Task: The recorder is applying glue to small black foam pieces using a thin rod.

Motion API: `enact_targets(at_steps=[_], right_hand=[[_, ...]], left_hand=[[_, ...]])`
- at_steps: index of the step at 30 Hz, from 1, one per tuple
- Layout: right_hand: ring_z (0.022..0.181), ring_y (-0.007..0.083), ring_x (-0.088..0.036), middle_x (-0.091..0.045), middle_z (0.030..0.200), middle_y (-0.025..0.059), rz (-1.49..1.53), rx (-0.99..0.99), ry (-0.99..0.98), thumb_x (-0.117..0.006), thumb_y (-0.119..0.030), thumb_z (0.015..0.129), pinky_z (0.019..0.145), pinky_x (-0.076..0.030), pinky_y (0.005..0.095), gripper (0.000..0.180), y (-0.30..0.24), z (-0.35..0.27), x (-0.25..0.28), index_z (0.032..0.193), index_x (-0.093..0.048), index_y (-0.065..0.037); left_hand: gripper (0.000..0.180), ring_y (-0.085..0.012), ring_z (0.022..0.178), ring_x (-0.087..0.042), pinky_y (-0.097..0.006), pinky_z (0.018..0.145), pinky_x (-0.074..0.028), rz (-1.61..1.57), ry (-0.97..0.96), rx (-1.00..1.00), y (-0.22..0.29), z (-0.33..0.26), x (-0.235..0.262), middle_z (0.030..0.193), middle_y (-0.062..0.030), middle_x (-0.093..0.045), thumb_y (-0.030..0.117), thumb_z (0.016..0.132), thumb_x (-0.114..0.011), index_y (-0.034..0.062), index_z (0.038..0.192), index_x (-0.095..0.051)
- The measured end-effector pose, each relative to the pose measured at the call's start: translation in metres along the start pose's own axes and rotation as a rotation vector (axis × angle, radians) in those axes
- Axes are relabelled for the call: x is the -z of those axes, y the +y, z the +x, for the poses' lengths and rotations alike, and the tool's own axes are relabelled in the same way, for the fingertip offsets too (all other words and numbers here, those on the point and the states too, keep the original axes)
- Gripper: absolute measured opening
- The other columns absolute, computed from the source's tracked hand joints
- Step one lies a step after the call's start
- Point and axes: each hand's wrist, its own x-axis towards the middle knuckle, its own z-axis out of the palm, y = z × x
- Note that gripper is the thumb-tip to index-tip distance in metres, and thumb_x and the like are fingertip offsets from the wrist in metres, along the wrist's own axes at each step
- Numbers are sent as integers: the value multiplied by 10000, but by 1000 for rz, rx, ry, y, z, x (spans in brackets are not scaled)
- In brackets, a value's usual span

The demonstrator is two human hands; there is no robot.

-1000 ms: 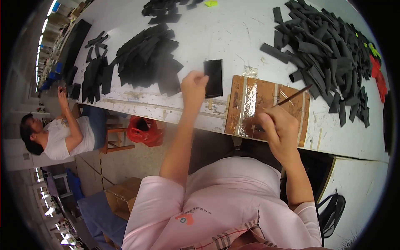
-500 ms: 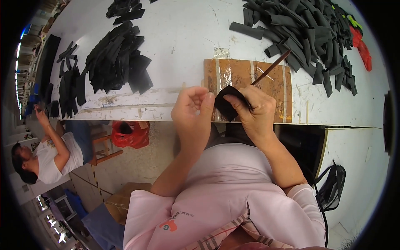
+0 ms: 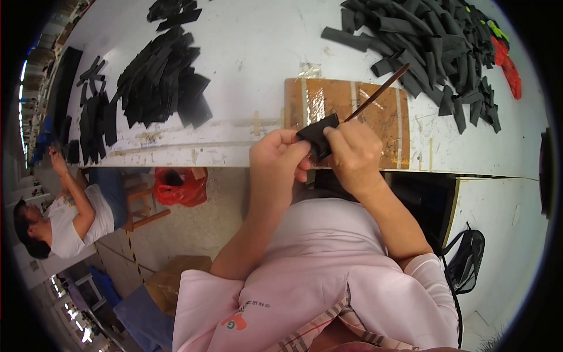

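While both hands meet at the near edge of the white table [image 3: 246, 64], the left hand [image 3: 275, 161] and the right hand [image 3: 352, 155] pinch a small black fabric piece [image 3: 316, 134] between them, fingers closed on it from either side. The right hand also carries a thin brush-like stick [image 3: 375, 94], its shaft angling up and away over a brown cardboard pad [image 3: 375, 117] taped to the table just behind the hands. The piece is held off the surface, over the table edge and above the person's lap, with its upper corner overlapping the pad in this view.

Risks, as judged from this arrangement: the right hand does double duty, so a shift of the fingers to work the stick could loosen the pinch and let the piece drop to the floor below. The stick's far tip, whose state cannot be told here, could brush the nearby heap of black strips [image 3: 434, 47] at the far right. If the tip is wet, it might mark the fabric off target or smear the fingers.

Outward: flat black pieces [image 3: 158, 88] lie fanned at the left, more black strips [image 3: 94, 123] farther left, a red bag [image 3: 179, 186] under the table, and another seated person [image 3: 64, 217] at the left rim.
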Motion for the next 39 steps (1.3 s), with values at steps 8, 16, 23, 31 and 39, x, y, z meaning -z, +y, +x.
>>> enact_targets(at_steps=[8, 16, 23, 31, 39], right_hand=[[549, 181, -433, -380, 589, 51, -30, 71, -35, -525, -100, 526, 454, -347, 295, 106, -5, -21, -2, 595, -450, -69], [674, 237, -537, -517, 734, 95, 615, -429, -156, -676, -198, 655, 565, -441, 293, 291, -13, -10, 25, 844, -572, -3], [610, 274, -518, -494, 696, 111, 456, -252, -72, -598, -7, 670, 516, -429, 349, 100, -17, -10, 5, 757, -549, -4], [555, 64, -449, -506, 623, 6, 1359, -1075, -221, -587, 22, 702, 457, -350, 209, 35, -3, -10, 4, 735, -593, 12], [512, 67, -403, -474, 604, -16, 1793, -1085, -231, -590, -151, 786, 467, -319, 181, 131, -16, -14, -6, 782, -545, -28]], left_hand=[[93, -77, 493, -498, -195, 410, -398, 246, 29, -87, -12, 0, 3, 617, -39, -543, 29, 737, -550, -37, 803, -547], [41, -36, 437, -437, -157, 381, -355, 354, 61, -245, -19, 2, 4, 590, -17, -529, 14, 768, -561, -22, 770, -542], [82, -118, 512, -548, -250, 479, -441, 681, 203, -562, -36, -1, 2, 635, -78, -582, 16, 714, -574, 0, 794, -568], [277, -12, 447, -325, -157, 356, -223, -440, -410, 131, -5, 6, 17, 733, -18, -488, -75, 679, -524, 27, 927, -455], [239, -10, 482, -439, -155, 399, -298, 608, 251, -817, -32, 8, 4, 643, -26, -556, -110, 662, -498, -9, 878, -511]])
